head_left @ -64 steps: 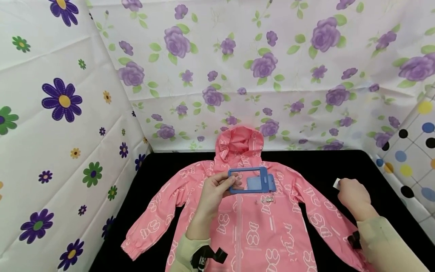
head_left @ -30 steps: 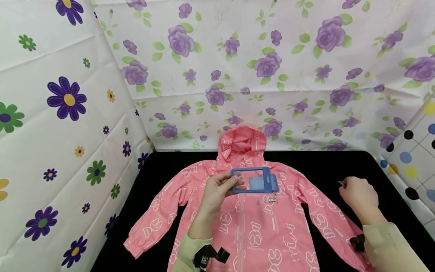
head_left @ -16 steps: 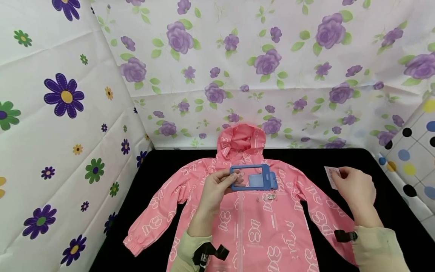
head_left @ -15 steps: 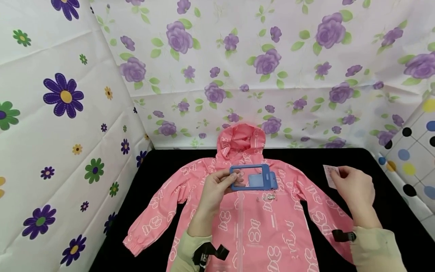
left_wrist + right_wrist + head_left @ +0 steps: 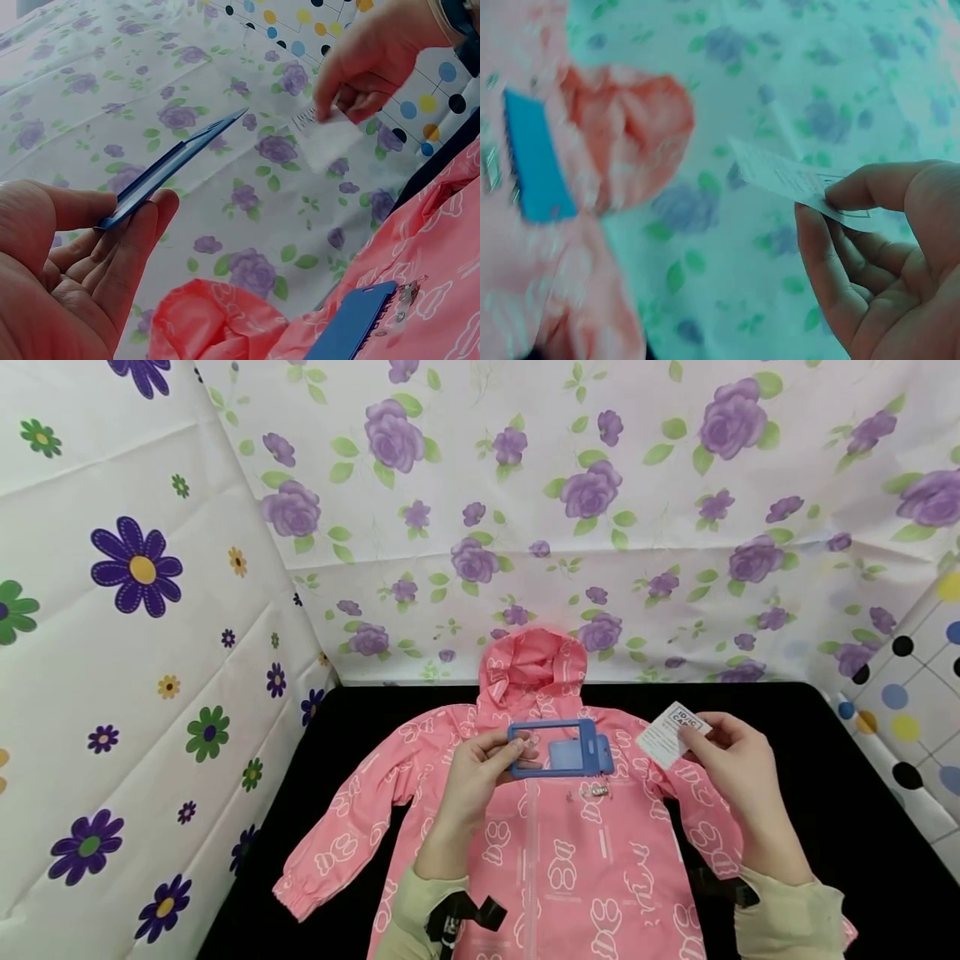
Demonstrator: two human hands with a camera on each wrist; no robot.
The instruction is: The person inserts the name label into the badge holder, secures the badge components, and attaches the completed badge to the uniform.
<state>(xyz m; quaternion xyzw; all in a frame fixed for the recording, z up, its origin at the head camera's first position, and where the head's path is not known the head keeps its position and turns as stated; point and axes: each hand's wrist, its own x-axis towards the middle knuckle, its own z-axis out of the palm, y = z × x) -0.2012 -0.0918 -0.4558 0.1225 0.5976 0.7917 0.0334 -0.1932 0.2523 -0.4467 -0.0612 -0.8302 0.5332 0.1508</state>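
Observation:
My left hand (image 5: 476, 777) pinches one end of a blue badge holder (image 5: 587, 748), a thin frame with a see-through window, between thumb and fingers. Held sideways above the pink jacket (image 5: 495, 827), it appears edge-on in the left wrist view. Under it, a second blue piece (image 5: 352, 322) with a metal clip (image 5: 407, 300) lies on the jacket, partly covered by the holder in the head view. My right hand (image 5: 742, 760) pinches a small white paper card (image 5: 666, 742) printed "ID/IC CARD" by its edge, to the right of the holder and apart from it.
The hooded jacket lies spread on a black table (image 5: 360, 714), its hood (image 5: 532, 660) toward the back. Flower-print sheets hang behind (image 5: 420, 568) and at the left (image 5: 247, 552); a dotted sheet (image 5: 926, 693) stands at the right. A dark camera mount (image 5: 468, 914) sits at my left wrist.
My right hand has moved left from the table's right side toward the holder, and the card in it has turned to show its printed face. The left hand stays nearly still.

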